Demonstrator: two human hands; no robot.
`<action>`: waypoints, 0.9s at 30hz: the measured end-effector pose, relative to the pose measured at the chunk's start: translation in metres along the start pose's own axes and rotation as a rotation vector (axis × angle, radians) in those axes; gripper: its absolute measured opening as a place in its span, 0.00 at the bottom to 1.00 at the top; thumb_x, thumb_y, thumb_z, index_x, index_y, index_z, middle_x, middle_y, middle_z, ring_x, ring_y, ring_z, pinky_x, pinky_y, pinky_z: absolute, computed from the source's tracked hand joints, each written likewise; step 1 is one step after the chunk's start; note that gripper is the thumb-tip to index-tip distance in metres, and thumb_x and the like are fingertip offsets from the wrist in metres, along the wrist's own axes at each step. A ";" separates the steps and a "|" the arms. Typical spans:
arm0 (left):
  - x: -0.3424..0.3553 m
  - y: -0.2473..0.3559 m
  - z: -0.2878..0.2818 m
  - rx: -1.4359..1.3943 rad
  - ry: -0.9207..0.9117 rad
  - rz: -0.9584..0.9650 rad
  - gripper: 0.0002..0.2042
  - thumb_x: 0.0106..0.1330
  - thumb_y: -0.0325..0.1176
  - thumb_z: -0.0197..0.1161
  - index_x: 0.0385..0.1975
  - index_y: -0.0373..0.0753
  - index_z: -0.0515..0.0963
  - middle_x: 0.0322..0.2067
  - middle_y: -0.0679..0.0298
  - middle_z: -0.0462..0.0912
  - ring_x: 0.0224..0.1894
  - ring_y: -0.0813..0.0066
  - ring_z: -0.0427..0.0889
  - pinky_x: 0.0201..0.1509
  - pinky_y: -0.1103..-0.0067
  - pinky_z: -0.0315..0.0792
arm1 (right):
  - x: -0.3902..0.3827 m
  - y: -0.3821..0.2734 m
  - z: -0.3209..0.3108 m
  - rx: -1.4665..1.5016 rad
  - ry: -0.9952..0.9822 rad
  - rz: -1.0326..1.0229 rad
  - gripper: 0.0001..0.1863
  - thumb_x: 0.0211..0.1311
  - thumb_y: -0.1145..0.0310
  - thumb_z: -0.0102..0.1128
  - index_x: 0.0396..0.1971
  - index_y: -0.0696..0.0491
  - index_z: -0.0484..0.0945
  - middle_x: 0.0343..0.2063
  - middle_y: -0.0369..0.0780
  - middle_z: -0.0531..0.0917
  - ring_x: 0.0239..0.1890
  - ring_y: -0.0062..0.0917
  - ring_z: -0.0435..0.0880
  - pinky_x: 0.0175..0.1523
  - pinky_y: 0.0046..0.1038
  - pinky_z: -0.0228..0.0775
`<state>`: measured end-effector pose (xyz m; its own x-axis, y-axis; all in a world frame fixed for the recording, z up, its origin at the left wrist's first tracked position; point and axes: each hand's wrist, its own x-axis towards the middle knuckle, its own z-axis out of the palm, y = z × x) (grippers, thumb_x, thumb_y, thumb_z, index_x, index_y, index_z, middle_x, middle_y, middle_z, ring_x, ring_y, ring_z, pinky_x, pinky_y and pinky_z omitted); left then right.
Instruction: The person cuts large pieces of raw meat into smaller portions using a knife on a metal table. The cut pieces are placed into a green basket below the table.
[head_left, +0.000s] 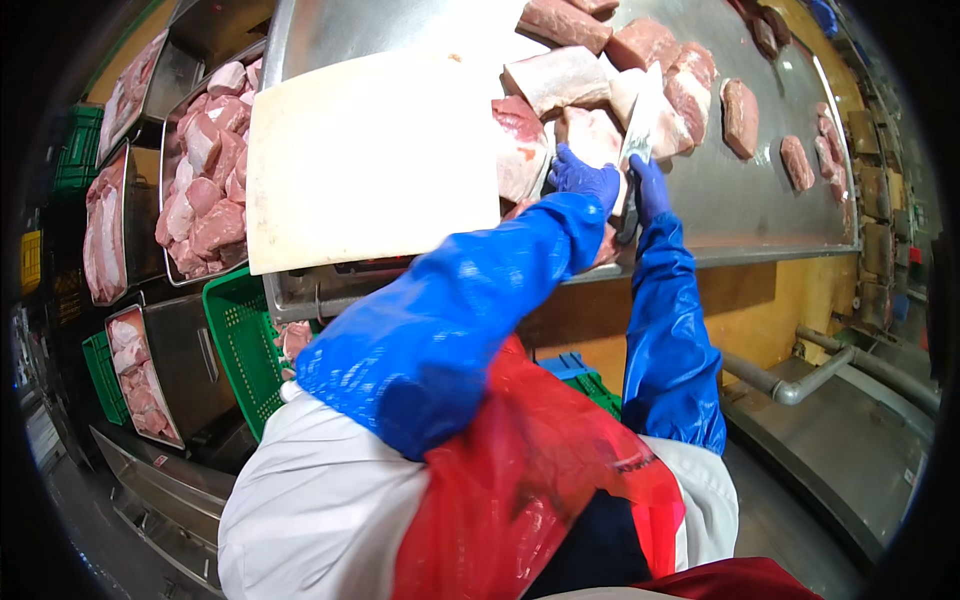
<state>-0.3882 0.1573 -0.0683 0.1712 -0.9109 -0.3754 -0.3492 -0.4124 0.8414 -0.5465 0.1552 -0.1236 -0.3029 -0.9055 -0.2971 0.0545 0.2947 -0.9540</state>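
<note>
My left hand [585,180], in a blue glove, grips the near end of a pale, fat-covered piece of meat [592,132]. Just to its right, my gloved right hand [650,187] is closed on a knife [643,122]. The wide blade points away from me and passes over the meat beside it; part of the dark handle shows below the fingers. Around both hands lie more cuts, among them a whitish block [560,78] behind and a redder piece [518,150] to the left. Whether the blade's edge is in the meat, I cannot tell.
The steel table [740,215] has a raised rim and smaller meat pieces [740,118] on its right. A white cutting board [370,170] covers its left part. Further left stand steel trays of meat [205,185] and a green crate [240,345]. Pipes [800,388] run at the lower right.
</note>
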 end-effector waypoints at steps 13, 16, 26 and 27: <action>0.058 0.054 -0.297 -0.956 -0.587 0.016 0.15 0.66 0.37 0.53 0.50 0.43 0.78 0.49 0.63 0.82 0.51 0.65 0.78 0.57 0.64 0.70 | -0.083 -0.201 0.153 0.627 -0.260 -0.374 0.20 0.77 0.58 0.46 0.52 0.59 0.75 0.53 0.46 0.81 0.56 0.32 0.80 0.63 0.35 0.71; 0.065 0.012 -0.394 -0.969 -0.747 0.083 0.22 0.75 0.45 0.52 0.60 0.36 0.74 0.59 0.56 0.78 0.58 0.63 0.78 0.64 0.67 0.71 | -0.089 -0.207 0.212 0.355 -0.438 -0.377 0.20 0.76 0.60 0.50 0.56 0.60 0.73 0.51 0.44 0.81 0.52 0.27 0.80 0.61 0.32 0.72; 0.111 -0.062 -0.415 -0.245 -0.258 0.602 0.21 0.68 0.39 0.65 0.57 0.34 0.75 0.51 0.51 0.81 0.54 0.61 0.80 0.61 0.72 0.72 | -0.104 -0.119 0.345 -0.051 -0.234 -0.285 0.14 0.73 0.62 0.56 0.46 0.59 0.77 0.38 0.37 0.82 0.39 0.19 0.76 0.47 0.25 0.70; 0.101 -0.066 -0.424 -0.148 -0.160 0.655 0.20 0.67 0.37 0.65 0.55 0.34 0.77 0.49 0.52 0.81 0.53 0.63 0.80 0.60 0.72 0.72 | -0.116 -0.118 0.327 -0.328 -0.171 -0.473 0.15 0.74 0.60 0.55 0.42 0.59 0.77 0.33 0.39 0.82 0.35 0.21 0.76 0.44 0.26 0.71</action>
<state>0.0425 0.0977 0.0030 -0.1742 -0.9671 0.1853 -0.2024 0.2193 0.9544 -0.2069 0.1257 0.0100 -0.0641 -0.9896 0.1287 -0.3535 -0.0981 -0.9303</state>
